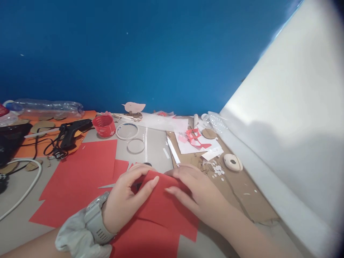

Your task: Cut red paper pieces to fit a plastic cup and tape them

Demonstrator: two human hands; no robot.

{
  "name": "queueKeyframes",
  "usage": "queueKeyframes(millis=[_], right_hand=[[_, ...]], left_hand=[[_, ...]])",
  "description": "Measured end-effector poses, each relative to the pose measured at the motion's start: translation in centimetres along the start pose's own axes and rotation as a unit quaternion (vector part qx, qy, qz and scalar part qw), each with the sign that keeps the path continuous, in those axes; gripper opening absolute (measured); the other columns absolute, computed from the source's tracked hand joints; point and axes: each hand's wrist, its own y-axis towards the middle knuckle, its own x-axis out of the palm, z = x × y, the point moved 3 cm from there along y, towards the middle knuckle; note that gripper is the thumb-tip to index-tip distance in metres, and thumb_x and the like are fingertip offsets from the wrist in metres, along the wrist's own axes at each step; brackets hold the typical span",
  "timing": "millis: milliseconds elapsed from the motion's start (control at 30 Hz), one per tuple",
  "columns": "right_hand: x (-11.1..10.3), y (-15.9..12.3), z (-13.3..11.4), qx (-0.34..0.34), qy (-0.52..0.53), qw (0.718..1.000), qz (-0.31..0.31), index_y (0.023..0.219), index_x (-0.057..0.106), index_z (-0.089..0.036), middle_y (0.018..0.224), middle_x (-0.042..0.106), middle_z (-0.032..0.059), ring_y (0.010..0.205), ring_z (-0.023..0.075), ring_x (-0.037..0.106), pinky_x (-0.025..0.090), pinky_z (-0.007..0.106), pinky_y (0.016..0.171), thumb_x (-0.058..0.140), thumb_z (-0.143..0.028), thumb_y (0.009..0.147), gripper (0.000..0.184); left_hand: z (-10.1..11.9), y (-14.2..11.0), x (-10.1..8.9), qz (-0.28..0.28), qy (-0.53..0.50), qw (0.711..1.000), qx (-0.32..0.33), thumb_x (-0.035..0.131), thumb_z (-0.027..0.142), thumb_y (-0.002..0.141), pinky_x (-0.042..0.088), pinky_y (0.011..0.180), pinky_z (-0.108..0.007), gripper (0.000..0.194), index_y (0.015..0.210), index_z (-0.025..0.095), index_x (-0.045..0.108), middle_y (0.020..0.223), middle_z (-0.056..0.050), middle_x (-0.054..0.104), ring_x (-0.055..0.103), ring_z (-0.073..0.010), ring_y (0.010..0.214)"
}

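A folded piece of red paper [161,208] lies on the grey table in front of me. My left hand [126,199], with a grey watch on the wrist, grips its upper left edge, thumb on top and fingers curled over the fold. From the right, my right hand [199,195] pinches the top edge of the same red paper, thumb flat on it. More red paper sheets [80,175] lie flat under and to the left of it.
A black glue gun [73,130] with its cable, a red lid [104,125], two clear rings [127,131], a tape roll [232,162], red paper scraps [195,138], brown cardboard [242,193] and plastic bottles [45,107] crowd the table. A blue wall stands behind, a white board [290,125] at right.
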Motion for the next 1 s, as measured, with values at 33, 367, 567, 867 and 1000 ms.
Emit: queueKeyframes(millis=[33, 367, 567, 867, 1000], right_hand=[[-0.3, 0.0, 0.0, 0.015, 0.016, 1.000, 0.008, 0.094, 0.055, -0.022, 0.091, 0.063, -0.0019, 0.089, 0.0140, 0.052, 0.037, 0.027, 0.084, 0.046, -0.030, 0.090, 0.012], [-0.1, -0.2, 0.1, 0.108, 0.107, 0.988, -0.030, 0.090, 0.057, -0.030, 0.087, 0.064, -0.0085, 0.080, 0.0097, 0.057, 0.039, 0.022, 0.071, 0.044, -0.033, 0.091, 0.014], [-0.4, -0.2, 0.4, 0.164, 0.102, 0.981, -0.030, 0.081, 0.055, -0.027, 0.076, 0.061, -0.0073, 0.071, 0.0104, 0.055, 0.037, 0.023, 0.062, 0.039, -0.040, 0.092, 0.024], [-0.9, -0.1, 1.1, 0.193, 0.137, 0.972, 0.005, 0.075, 0.054, -0.023, 0.071, 0.058, -0.0040, 0.066, 0.0128, 0.052, 0.037, 0.025, 0.057, 0.040, -0.041, 0.091, 0.027], [-1.1, 0.0, 1.6, 0.203, 0.134, 0.970, 0.022, 0.072, 0.052, -0.022, 0.070, 0.058, -0.0021, 0.068, 0.0152, 0.054, 0.039, 0.027, 0.059, 0.039, -0.040, 0.091, 0.029]], left_hand=[[-0.1, 0.0, 0.0, 0.006, -0.001, 1.000, -0.001, 0.051, 0.025, 0.087, 0.043, 0.082, -0.021, 0.009, 0.090, 0.022, 0.059, 0.096, 0.002, 0.063, 0.057, -0.0119, 0.093], [-0.6, -0.1, 0.5, -0.048, -0.046, 0.996, -0.053, 0.055, 0.030, 0.084, 0.046, 0.072, -0.018, 0.009, 0.090, 0.025, 0.060, 0.087, 0.005, 0.065, 0.059, -0.0099, 0.082], [-0.7, 0.0, -0.1, -0.006, -0.010, 0.997, -0.082, 0.051, 0.036, 0.086, 0.044, 0.070, -0.018, 0.017, 0.082, 0.023, 0.061, 0.079, 0.005, 0.065, 0.058, -0.0100, 0.076], [-1.1, 0.2, -0.7, 0.063, -0.009, 0.991, -0.116, 0.046, 0.039, 0.088, 0.046, 0.064, -0.022, 0.023, 0.083, 0.020, 0.059, 0.079, 0.002, 0.065, 0.059, -0.0134, 0.072], [0.2, -0.3, -0.9, 0.119, 0.113, 0.986, 0.020, 0.048, 0.023, 0.087, 0.042, 0.088, -0.032, 0.011, 0.094, 0.022, 0.056, 0.098, -0.003, 0.061, 0.054, -0.0182, 0.097]])
